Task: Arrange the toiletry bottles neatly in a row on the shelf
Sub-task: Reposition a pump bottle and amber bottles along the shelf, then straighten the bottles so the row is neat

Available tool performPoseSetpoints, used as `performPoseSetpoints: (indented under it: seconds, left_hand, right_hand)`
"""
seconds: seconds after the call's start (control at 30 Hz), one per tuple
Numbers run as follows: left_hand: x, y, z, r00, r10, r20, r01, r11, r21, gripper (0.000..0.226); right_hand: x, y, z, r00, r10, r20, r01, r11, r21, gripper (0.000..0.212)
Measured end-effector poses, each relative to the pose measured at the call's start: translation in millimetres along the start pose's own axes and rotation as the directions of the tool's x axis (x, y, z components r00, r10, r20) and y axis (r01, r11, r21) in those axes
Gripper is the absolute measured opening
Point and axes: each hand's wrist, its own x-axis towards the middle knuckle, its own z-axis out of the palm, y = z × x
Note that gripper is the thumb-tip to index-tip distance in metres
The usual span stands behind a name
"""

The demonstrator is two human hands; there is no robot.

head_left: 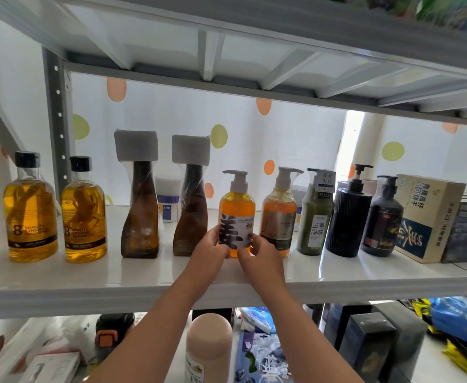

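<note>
An orange pump bottle (236,205) with a grey label stands upright on the white shelf (144,275). My left hand (209,248) grips its lower left side and my right hand (257,251) grips its lower right side. Left of it stand two brown wrapped bottles (141,214) (191,214) and two amber ginseng shampoo bottles (30,214) (84,217). On its right come a second orange pump bottle (279,211), a green bottle (315,217), a black ribbed pump bottle (348,217) and a dark round pump bottle (383,219).
White jars (167,199) stand behind the brown bottles. Boxes (426,217) fill the shelf's right end. A grey upright post (56,120) stands at the back left. The shelf above hangs low. The shelf below holds a beige bottle (209,346), dark boxes and bags.
</note>
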Motion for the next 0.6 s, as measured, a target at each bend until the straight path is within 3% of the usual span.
performPoseSetpoints:
  seconds: [0.1,0.17,0.23,0.4,0.6]
  left_hand:
    - [-10.1,6.8,7.0,0.984,0.083,-0.159,-0.078,0.996,0.039,0.047]
    - [-17.3,13.0,11.9,0.931,0.183,-0.314,-0.156,0.982,0.111,0.034]
    - [-18.5,23.4,15.9,0.893,0.277,-0.356,-0.232,0.959,0.166,0.024]
    - [-7.9,80.2,25.9,0.912,0.378,-0.160,-0.342,0.915,0.214,0.034]
    - [24.0,150.9,50.1,0.881,0.465,-0.083,-0.429,0.862,0.269,0.027]
  right_hand:
    - [-3.6,-3.5,-2.6,0.998,-0.014,-0.068,0.016,0.999,0.042,0.031]
    - [-6.4,-7.7,-7.8,0.985,-0.078,-0.152,0.083,0.996,0.024,0.029]
    - [-7.8,-14.8,-16.8,0.963,-0.169,-0.210,0.171,0.985,-0.008,0.024]
    - [8.0,-44.2,-54.5,0.908,-0.315,-0.276,0.322,0.947,-0.023,0.016]
    - [54.1,-77.8,-123.1,0.872,-0.428,-0.238,0.381,0.898,-0.220,0.015]
